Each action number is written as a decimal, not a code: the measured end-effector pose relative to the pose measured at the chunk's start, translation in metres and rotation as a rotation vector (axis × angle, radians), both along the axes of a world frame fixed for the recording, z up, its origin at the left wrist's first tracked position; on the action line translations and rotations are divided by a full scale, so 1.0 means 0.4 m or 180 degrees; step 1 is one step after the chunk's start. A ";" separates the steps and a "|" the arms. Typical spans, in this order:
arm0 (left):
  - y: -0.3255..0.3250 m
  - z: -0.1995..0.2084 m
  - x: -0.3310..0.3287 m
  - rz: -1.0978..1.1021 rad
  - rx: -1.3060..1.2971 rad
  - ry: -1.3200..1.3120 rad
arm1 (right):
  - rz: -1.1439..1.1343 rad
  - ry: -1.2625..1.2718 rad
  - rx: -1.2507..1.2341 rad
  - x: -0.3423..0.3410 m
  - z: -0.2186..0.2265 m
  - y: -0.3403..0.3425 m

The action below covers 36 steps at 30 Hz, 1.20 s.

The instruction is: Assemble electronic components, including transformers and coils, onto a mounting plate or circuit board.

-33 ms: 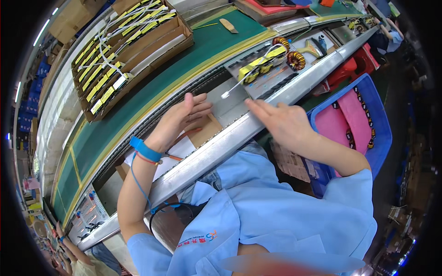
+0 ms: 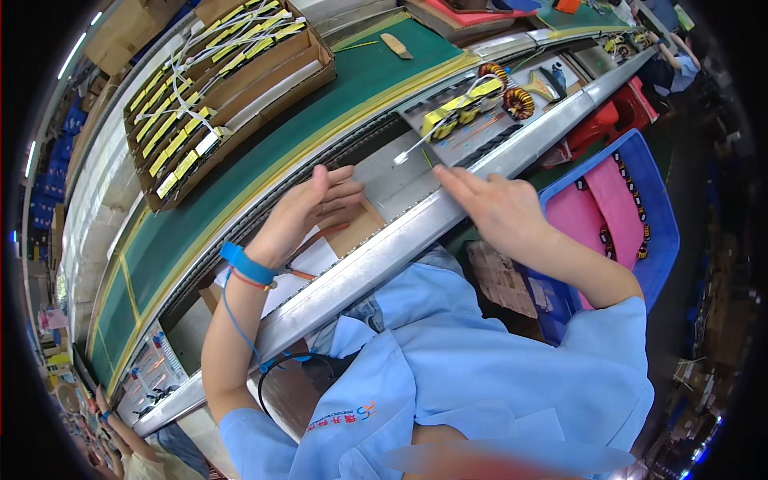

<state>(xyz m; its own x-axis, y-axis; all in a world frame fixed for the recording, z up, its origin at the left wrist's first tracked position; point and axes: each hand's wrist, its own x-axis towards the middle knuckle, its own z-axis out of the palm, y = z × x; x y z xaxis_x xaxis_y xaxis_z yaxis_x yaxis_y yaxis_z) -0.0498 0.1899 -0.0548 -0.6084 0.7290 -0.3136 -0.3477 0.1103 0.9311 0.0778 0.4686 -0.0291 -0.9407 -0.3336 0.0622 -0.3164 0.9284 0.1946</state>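
My left hand hovers above the line channel, fingers stretched out and slightly apart, holding nothing visible. A blue wrist strap with a cord is on that arm. My right hand is over the metal rail, its fingers extended toward the near corner of a flat board; whether they touch it I cannot tell. On the board are a row of yellow-wrapped transformers, copper-wound ring coils and thin copper wires. A white connector on a lead hangs over its left edge.
A cardboard box of yellow-wrapped parts with white leads stands on the green bench, beside a small brush. On my right is a blue bin with pink foam and ring coils. Cardboard lies in the channel. Other people work at both ends.
The board with its coils and transformers has shifted slightly right along the line. My right hand has moved a little right; my left hand has drifted slightly left.
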 end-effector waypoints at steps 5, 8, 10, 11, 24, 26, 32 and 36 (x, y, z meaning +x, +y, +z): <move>-0.118 0.030 0.025 0.0226 -0.0141 0.0270 | -0.0853 -0.0044 0.0085 -0.049 -0.014 0.109; -0.230 0.038 0.062 0.0437 -0.0147 0.0609 | -0.0729 0.0364 -0.0220 -0.091 -0.061 0.186; -0.299 0.063 0.093 0.0463 -0.0257 0.0959 | -0.0381 0.0666 -0.0473 -0.110 -0.081 0.247; -0.318 0.082 0.103 0.0504 -0.0350 0.1084 | -0.0808 0.0268 -0.0294 -0.114 -0.080 0.288; -1.045 0.090 0.383 0.2980 -0.6002 0.3143 | -0.1731 -0.0303 0.0099 -0.270 -0.143 0.910; -1.167 0.060 0.423 0.2808 -0.6592 0.2874 | -0.1201 -0.0015 -0.0592 -0.289 -0.145 1.057; -1.300 0.061 0.554 0.1819 -0.7476 0.1702 | -0.0635 0.0302 -0.2074 -0.426 -0.076 0.856; -1.291 0.065 0.532 0.2027 -0.7423 0.1485 | -0.0397 0.0405 -0.1765 -0.435 0.011 0.406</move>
<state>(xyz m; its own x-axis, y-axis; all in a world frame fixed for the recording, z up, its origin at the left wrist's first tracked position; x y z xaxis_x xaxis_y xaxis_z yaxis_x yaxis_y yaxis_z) 0.1631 -0.3265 -0.0288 -0.7491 -0.6392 0.1738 -0.6320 0.6110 -0.4767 -0.0960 0.6311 -0.0249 -0.9445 -0.1061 0.3110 -0.2041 0.9312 -0.3021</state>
